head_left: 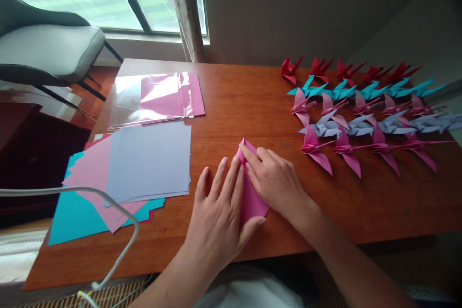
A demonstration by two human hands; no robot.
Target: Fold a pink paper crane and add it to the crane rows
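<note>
On the table's near side lies a folded sheet of bright pink origami paper (pixel 252 204), long and narrow with its pointed tip facing away from me. My left hand (pixel 218 207) rests flat over its left side, fingers spread and the thumb across the lower end. From the right, my right hand (pixel 276 178) has its fingertips on the paper close to the tip, with the other fingers curled in. Part of the paper's left half is hidden under my left hand.
Several rows of folded paper cranes (pixel 359 127) in red, turquoise, pink and grey-blue stand at the right. On the left are stacked paper sheets (pixel 149 161) and a clear plastic packet (pixel 155 98). A white cable (pixel 134 231) arches over the left front edge. A chair (pixel 50 48) stands beyond.
</note>
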